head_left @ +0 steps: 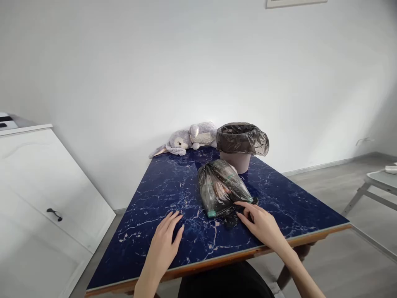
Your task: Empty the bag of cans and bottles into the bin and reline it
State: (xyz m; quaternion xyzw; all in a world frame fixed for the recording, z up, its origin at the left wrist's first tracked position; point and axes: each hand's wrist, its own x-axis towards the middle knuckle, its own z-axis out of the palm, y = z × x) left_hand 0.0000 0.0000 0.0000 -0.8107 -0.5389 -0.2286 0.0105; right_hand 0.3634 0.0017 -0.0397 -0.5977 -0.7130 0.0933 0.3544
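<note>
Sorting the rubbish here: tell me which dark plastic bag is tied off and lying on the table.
The filled bag under the right hand; the other bag lines the bin, open-topped.

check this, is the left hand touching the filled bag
No, the left hand lies flat on the blue table, apart from the filled bag; only the right hand touches it.

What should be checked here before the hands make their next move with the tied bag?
1. Right hand touching the filled bag's knotted end: ok.
2. Firm grasp on the knot: cannot tell.
3. Left hand flat on the table, holding nothing: ok.
4. Bin upright with a liner fitted over its rim: ok.
5. Plush toy apart from the bag: ok.
6. Bag sealed shut: cannot tell.
</note>
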